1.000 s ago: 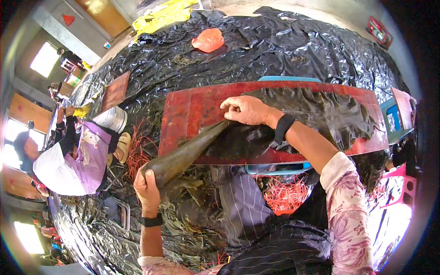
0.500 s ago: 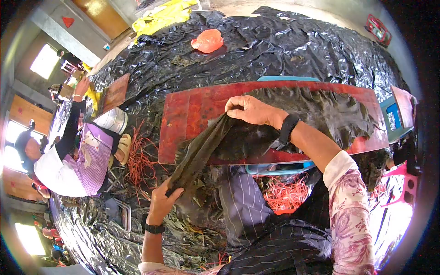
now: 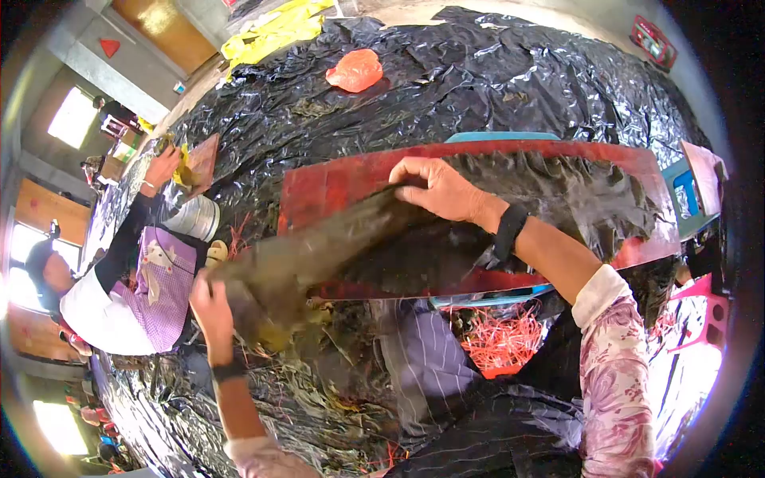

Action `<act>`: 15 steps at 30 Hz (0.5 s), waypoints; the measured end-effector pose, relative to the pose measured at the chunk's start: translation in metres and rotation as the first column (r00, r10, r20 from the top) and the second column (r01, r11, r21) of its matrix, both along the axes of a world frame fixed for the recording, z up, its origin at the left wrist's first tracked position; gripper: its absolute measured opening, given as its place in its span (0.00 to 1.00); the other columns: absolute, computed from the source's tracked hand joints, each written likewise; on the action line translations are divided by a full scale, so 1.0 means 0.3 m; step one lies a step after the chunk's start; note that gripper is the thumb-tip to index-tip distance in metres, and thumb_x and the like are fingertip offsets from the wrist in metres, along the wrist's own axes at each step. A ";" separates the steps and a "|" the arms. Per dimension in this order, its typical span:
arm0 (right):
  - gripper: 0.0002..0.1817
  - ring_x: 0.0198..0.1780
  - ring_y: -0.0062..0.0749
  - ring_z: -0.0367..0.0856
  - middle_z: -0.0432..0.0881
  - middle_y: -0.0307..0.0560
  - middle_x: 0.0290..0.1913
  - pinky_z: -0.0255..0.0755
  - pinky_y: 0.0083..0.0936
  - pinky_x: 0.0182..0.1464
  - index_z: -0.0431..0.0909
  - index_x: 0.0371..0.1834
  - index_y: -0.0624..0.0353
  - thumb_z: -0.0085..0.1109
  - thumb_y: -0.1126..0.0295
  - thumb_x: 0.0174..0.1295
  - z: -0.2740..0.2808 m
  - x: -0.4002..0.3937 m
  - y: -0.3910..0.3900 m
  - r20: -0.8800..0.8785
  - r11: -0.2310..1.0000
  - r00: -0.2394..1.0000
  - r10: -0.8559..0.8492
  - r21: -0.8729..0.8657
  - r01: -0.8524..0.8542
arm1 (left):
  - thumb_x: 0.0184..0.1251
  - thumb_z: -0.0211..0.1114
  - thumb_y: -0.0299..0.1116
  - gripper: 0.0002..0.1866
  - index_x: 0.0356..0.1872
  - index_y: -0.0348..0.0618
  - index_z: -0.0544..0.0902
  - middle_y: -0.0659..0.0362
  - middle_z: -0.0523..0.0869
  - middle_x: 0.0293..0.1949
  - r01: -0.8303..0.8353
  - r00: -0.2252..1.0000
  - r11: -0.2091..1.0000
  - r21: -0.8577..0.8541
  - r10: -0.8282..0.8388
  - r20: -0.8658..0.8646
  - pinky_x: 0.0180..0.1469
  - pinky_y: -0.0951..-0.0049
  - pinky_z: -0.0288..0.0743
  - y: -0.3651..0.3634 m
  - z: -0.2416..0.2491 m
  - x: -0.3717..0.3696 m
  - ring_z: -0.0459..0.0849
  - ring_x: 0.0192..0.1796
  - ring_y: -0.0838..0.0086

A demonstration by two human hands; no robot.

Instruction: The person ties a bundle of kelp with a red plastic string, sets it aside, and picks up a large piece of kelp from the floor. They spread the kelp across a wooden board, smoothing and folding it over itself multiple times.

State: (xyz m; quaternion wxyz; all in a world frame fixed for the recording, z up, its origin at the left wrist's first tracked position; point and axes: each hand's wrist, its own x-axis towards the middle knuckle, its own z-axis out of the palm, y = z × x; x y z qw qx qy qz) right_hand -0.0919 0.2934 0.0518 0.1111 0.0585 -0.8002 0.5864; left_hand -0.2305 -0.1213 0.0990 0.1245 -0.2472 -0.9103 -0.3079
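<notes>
In the head view, a long red board (image 3: 335,183) lies across the person's lap, and it serves as the landmark here. A dark, wet-looking sheet of seaweed (image 3: 558,195) covers most of the board's right part; it is blackish green, glossy and wrinkled, with a ruffled far edge. Its left end is drawn off the board's near left corner into a blurred, olive-brown band (image 3: 311,251) that hangs in the air.

The right hand (image 3: 434,190) rests on the board near its middle, its grip pressed down on the seaweed with the fingers curled over the sheet's edge. The left hand (image 3: 211,307) is below and left of the board, its grip pinching the free end of the band; the motion blur hides how the fingers lie.

Under the board's near edge, loose seaweed scraps (image 3: 335,350) and red string (image 3: 498,338) lie on black plastic sheeting (image 3: 478,80). Beyond the board's far edge an orange bag (image 3: 356,70) sits on that sheeting. Left of the board, another person in a purple apron (image 3: 159,291) reaches toward a smaller board (image 3: 201,162).
</notes>
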 end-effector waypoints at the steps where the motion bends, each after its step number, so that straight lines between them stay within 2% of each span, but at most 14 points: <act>1: 0.10 0.43 0.23 0.78 0.83 0.44 0.38 0.72 0.26 0.50 0.78 0.44 0.63 0.60 0.76 0.60 -0.004 -0.006 0.006 -0.031 0.997 0.998 -0.047 -0.054 0.045 | 0.67 0.54 0.29 0.10 0.42 0.33 0.79 0.45 0.83 0.34 -0.010 1.000 0.998 -0.056 0.009 -0.020 0.43 0.62 0.74 0.061 0.024 -0.075 0.83 0.37 0.58; 2: 0.13 0.45 0.26 0.78 0.82 0.46 0.41 0.72 0.27 0.52 0.76 0.47 0.63 0.60 0.78 0.58 0.009 -0.016 0.013 -0.119 0.976 0.970 -0.211 0.032 0.216 | 0.68 0.55 0.30 0.10 0.41 0.34 0.79 0.44 0.83 0.34 -0.021 0.999 0.994 -0.111 0.016 -0.041 0.42 0.61 0.74 0.121 0.045 -0.140 0.84 0.37 0.56; 3: 0.17 0.51 0.33 0.77 0.79 0.50 0.48 0.71 0.30 0.56 0.75 0.51 0.63 0.61 0.77 0.57 0.007 -0.018 0.018 -0.108 0.966 0.961 -0.253 0.029 0.258 | 0.69 0.58 0.35 0.12 0.39 0.34 0.79 0.43 0.82 0.32 -0.028 0.988 0.989 -0.147 0.005 -0.156 0.39 0.58 0.73 0.175 0.026 -0.204 0.83 0.35 0.51; 4: 0.21 0.55 0.38 0.75 0.76 0.52 0.52 0.69 0.32 0.59 0.73 0.55 0.62 0.61 0.76 0.56 -0.006 -0.019 0.025 -0.138 0.947 0.944 -0.299 0.081 0.311 | 0.68 0.60 0.38 0.15 0.47 0.37 0.80 0.44 0.84 0.41 -0.073 0.991 0.978 -0.195 0.049 -0.126 0.48 0.56 0.73 0.200 -0.028 -0.276 0.83 0.46 0.52; 5: 0.24 0.59 0.44 0.73 0.73 0.54 0.56 0.68 0.34 0.62 0.71 0.58 0.62 0.62 0.75 0.56 -0.025 -0.021 0.034 -0.170 0.921 0.924 -0.342 0.133 0.365 | 0.68 0.60 0.38 0.15 0.47 0.37 0.80 0.44 0.84 0.41 -0.063 0.991 0.980 -0.188 0.040 -0.125 0.48 0.56 0.73 0.219 -0.084 -0.301 0.83 0.46 0.52; 7: 0.30 0.63 0.51 0.68 0.68 0.57 0.60 0.63 0.37 0.67 0.67 0.64 0.62 0.62 0.74 0.56 -0.031 -0.024 0.032 -0.268 0.889 0.897 -0.352 0.203 0.410 | 0.67 0.61 0.37 0.20 0.57 0.40 0.77 0.46 0.81 0.55 -0.071 0.969 0.981 -0.183 0.024 -0.246 0.61 0.54 0.68 0.294 -0.104 -0.287 0.77 0.59 0.52; 8: 0.31 0.65 0.55 0.66 0.68 0.59 0.60 0.61 0.38 0.69 0.65 0.65 0.63 0.62 0.74 0.56 -0.035 -0.014 0.034 -0.280 0.873 0.897 -0.342 0.258 0.413 | 0.67 0.60 0.37 0.25 0.65 0.42 0.72 0.47 0.74 0.64 -0.021 0.988 0.980 -0.200 -0.010 -0.153 0.69 0.52 0.59 0.300 -0.111 -0.263 0.67 0.68 0.50; 9: 0.31 0.65 0.55 0.66 0.68 0.59 0.60 0.61 0.38 0.69 0.65 0.65 0.63 0.62 0.74 0.56 -0.034 -0.014 0.031 -0.279 0.872 0.896 -0.344 0.259 0.415 | 0.68 0.59 0.36 0.25 0.65 0.40 0.71 0.45 0.73 0.64 0.033 0.950 0.975 -0.219 -0.099 -0.296 0.69 0.51 0.58 0.336 -0.097 -0.201 0.67 0.68 0.49; 10: 0.32 0.66 0.55 0.65 0.67 0.60 0.61 0.61 0.37 0.69 0.65 0.66 0.63 0.61 0.74 0.56 -0.035 -0.014 0.026 -0.280 0.869 0.908 -0.312 0.302 0.392 | 0.68 0.59 0.35 0.27 0.67 0.40 0.70 0.44 0.69 0.67 0.052 0.928 0.964 -0.261 -0.143 -0.344 0.71 0.50 0.56 0.378 -0.071 -0.111 0.63 0.71 0.49; 11: 0.32 0.67 0.55 0.65 0.67 0.60 0.62 0.61 0.37 0.69 0.64 0.66 0.63 0.61 0.74 0.56 -0.037 -0.010 0.014 -0.277 0.866 0.920 -0.276 0.344 0.364 | 0.68 0.59 0.36 0.28 0.68 0.41 0.69 0.44 0.66 0.70 0.166 0.904 0.950 -0.265 -0.254 -0.344 0.72 0.50 0.54 0.399 -0.074 -0.050 0.60 0.73 0.48; 12: 0.32 0.69 0.55 0.63 0.65 0.60 0.66 0.59 0.45 0.70 0.65 0.66 0.62 0.64 0.71 0.56 -0.043 -0.007 -0.001 -0.303 0.857 0.919 -0.251 0.371 0.357 | 0.68 0.59 0.36 0.28 0.68 0.41 0.68 0.45 0.64 0.71 0.290 0.886 0.915 -0.281 -0.367 -0.283 0.72 0.50 0.53 0.419 -0.076 0.010 0.57 0.75 0.47; 13: 0.32 0.69 0.55 0.63 0.65 0.60 0.66 0.59 0.45 0.70 0.65 0.66 0.62 0.64 0.71 0.56 -0.014 0.021 -0.027 -0.306 0.858 0.919 -0.247 0.372 0.354 | 0.69 0.59 0.38 0.28 0.68 0.42 0.68 0.45 0.64 0.71 0.343 0.877 0.878 -0.333 -0.426 -0.221 0.72 0.50 0.53 0.432 -0.077 0.078 0.58 0.74 0.44; 14: 0.32 0.71 0.55 0.60 0.62 0.58 0.69 0.55 0.49 0.71 0.64 0.68 0.59 0.62 0.65 0.59 0.018 0.071 -0.056 -0.305 0.738 0.936 -0.175 0.588 0.330 | 0.69 0.58 0.37 0.27 0.68 0.43 0.69 0.46 0.65 0.71 0.393 0.871 0.851 -0.348 -0.466 -0.155 0.72 0.51 0.54 0.430 -0.092 0.124 0.59 0.74 0.46; 15: 0.33 0.74 0.54 0.57 0.59 0.57 0.72 0.51 0.54 0.73 0.64 0.70 0.56 0.60 0.58 0.63 0.037 0.120 -0.081 -0.286 0.568 0.952 -0.113 0.767 0.298 | 0.69 0.58 0.36 0.26 0.67 0.44 0.70 0.47 0.66 0.71 0.447 0.858 0.819 -0.360 -0.507 -0.087 0.72 0.52 0.54 0.421 -0.108 0.154 0.60 0.74 0.47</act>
